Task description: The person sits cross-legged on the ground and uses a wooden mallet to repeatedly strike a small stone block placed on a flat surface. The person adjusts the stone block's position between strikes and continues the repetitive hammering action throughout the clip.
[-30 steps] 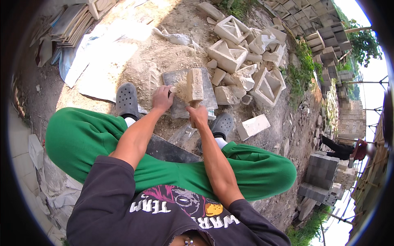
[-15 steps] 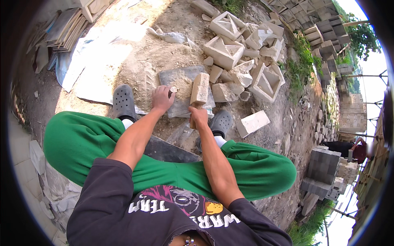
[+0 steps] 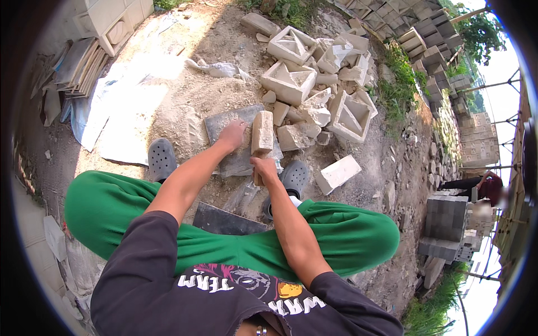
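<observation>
My right hand (image 3: 264,167) is closed round the short handle of a dusty wooden mallet (image 3: 262,133), its block-shaped head pointing away from me. To its left, my left hand (image 3: 232,135) is low over a dark flat slab (image 3: 216,124) strewn with pale crumbs. Its fingers curl down and look closed; whatever they hold is hidden. The slab lies on the ground between my feet, partly covered by my left hand and the mallet. Clear plastic (image 3: 244,195) lies crumpled just nearer to me.
Broken cast blocks (image 3: 288,81) and rubble are heaped beyond the slab to the right. A pale brick (image 3: 338,174) lies by my right shoe. Flat boards (image 3: 81,67) are stacked far left. A dark sheet (image 3: 227,218) lies under my knees. Another person (image 3: 488,187) stands at far right.
My left hand has shifted forward over the slab, and the pale chunk at its fingertips no longer shows. My right hand still grips the mallet. The whole view has shifted a little.
</observation>
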`<act>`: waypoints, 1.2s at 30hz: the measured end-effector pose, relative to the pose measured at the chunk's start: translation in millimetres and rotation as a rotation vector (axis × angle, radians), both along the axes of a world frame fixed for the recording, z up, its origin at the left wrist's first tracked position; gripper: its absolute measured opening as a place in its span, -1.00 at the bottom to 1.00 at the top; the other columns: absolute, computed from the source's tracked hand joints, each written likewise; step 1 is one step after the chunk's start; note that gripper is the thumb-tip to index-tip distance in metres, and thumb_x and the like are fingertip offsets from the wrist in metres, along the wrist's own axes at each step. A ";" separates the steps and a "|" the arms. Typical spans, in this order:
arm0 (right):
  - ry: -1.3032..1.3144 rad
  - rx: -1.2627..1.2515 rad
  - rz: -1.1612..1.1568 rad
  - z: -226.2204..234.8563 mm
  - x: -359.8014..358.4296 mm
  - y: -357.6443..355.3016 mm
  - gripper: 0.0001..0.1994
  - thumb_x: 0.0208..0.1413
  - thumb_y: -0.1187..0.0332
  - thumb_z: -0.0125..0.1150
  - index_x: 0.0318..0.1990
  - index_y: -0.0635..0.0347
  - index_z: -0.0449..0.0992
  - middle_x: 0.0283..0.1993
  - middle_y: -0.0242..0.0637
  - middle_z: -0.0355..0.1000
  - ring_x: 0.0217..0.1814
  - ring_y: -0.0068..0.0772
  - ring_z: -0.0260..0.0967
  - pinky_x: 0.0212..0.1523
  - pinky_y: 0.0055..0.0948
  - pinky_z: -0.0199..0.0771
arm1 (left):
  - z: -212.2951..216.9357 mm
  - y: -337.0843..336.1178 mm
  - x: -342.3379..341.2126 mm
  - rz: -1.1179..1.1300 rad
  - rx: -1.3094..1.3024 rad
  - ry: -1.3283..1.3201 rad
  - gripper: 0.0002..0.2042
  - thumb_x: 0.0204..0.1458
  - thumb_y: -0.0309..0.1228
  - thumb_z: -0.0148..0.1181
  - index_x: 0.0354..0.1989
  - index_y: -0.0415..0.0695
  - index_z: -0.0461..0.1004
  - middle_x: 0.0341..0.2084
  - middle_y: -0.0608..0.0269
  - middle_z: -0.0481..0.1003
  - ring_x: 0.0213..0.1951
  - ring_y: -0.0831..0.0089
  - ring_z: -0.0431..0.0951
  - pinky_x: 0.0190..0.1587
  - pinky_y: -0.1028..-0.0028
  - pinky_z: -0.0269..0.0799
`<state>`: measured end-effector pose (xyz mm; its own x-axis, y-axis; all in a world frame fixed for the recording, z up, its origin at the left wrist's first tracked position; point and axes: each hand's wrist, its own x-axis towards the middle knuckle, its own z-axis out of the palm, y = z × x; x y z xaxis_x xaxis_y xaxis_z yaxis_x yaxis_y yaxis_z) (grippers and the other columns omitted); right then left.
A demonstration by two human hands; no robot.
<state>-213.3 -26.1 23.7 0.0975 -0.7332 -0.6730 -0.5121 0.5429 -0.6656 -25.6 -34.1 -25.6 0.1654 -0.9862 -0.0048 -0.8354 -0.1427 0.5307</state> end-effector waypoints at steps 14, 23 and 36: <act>0.011 0.008 0.030 -1.4 4.3 2.4 -0.73 -0.12 0.34 0.35 -0.51 0.45 0.50 -0.57 -0.14 0.47 -0.64 -0.24 0.47 -0.62 -0.27 0.44 | 28.3 15.7 21.9 0.011 0.020 -0.058 -0.82 0.09 -0.33 0.11 -0.22 -0.04 0.60 -0.20 0.11 0.52 -0.08 0.10 0.55 -0.04 0.14 0.51; 0.091 -0.122 0.077 20.4 19.1 9.1 -0.71 -0.11 0.27 0.36 -0.42 0.40 0.55 -0.56 -0.21 0.50 -0.61 -0.34 0.50 -0.56 -0.33 0.49 | 3.2 44.3 47.9 0.130 -0.068 -0.003 -0.75 0.09 -0.23 0.15 -0.12 -0.02 0.60 -0.13 0.21 0.52 0.02 0.18 0.49 0.09 0.18 0.43; 0.281 -0.272 0.407 -31.8 16.8 11.0 -0.73 -0.07 0.27 0.35 -0.38 0.37 0.58 -0.55 -0.21 0.50 -0.60 -0.31 0.51 -0.56 -0.30 0.49 | 29.5 76.0 22.9 0.144 0.006 -0.057 -0.65 0.06 -0.22 0.26 0.00 -0.06 0.52 -0.11 0.17 0.48 0.03 0.12 0.46 0.10 0.19 0.41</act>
<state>-196.5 -15.1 -8.2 0.2528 -0.8245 -0.5062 -0.8222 0.0926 -0.5616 -2.7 41.9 3.9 0.3054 -0.9522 0.0027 -0.8346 -0.2663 0.4822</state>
